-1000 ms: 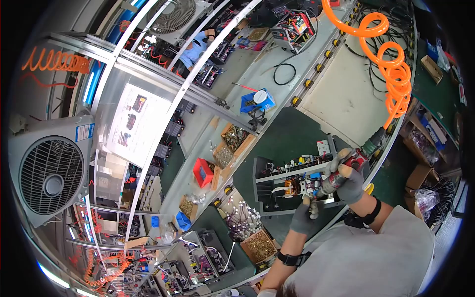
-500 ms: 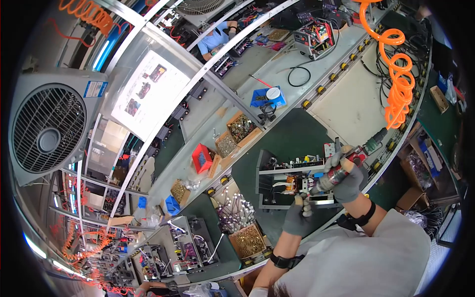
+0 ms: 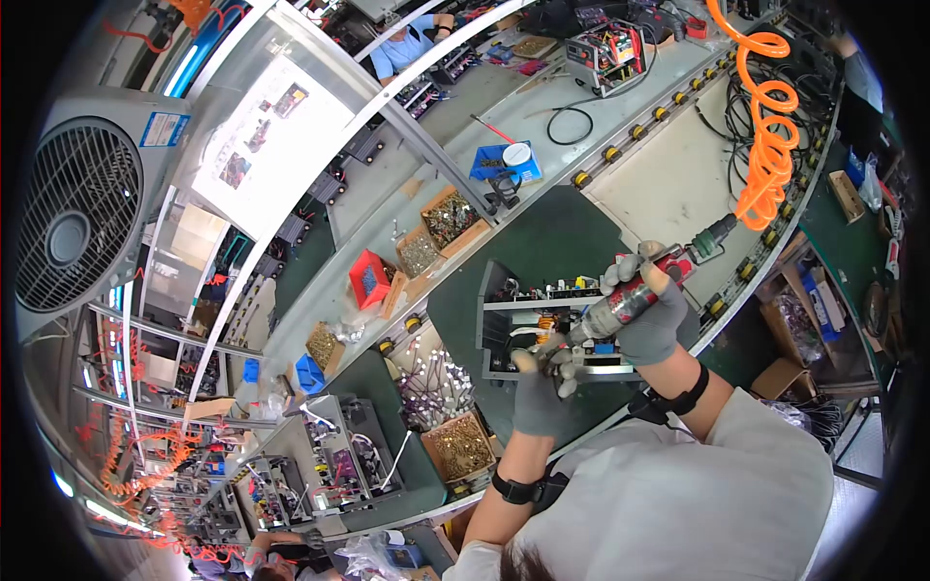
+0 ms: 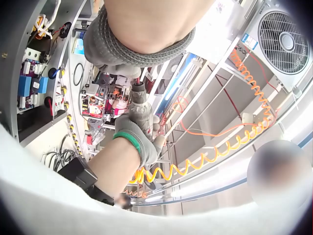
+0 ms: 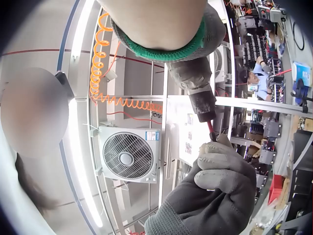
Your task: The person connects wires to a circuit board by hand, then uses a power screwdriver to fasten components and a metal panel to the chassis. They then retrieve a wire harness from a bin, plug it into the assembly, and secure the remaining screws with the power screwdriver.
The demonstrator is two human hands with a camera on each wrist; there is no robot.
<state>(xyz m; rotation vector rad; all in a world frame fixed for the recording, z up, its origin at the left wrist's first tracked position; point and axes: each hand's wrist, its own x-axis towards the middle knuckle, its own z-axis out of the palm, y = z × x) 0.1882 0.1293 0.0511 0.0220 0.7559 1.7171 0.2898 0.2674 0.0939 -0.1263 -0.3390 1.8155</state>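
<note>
My right hand (image 3: 654, 329), in a grey glove, grips a red and grey power screwdriver (image 3: 615, 312) over an open equipment housing (image 3: 487, 334). The driver slants down to the left, its rear joined to an orange coiled hose (image 3: 770, 126). At its nose, my gloved left hand (image 3: 541, 399) has curled fingers. In the right wrist view, the left thumb and fingertips pinch the dark end of the red screwdriver bit (image 5: 211, 127); I cannot tell whether a screw is there too. Wires and circuit boards fill the housing, partly hidden under the driver and hands.
Cable connectors (image 3: 433, 387) and a box of brass-coloured fasteners (image 3: 460, 447) lie left of the housing. Beyond are a red bin (image 3: 369, 279), small-part boxes (image 3: 450, 219) and a blue box (image 3: 489, 163). Rollers (image 3: 610, 155) line the conveyor edge. More housings (image 3: 334, 465) stand lower left.
The driver and both hands have moved left across the housing, the left fingers staying at the driver's nose. The head view has shifted somewhat.
</note>
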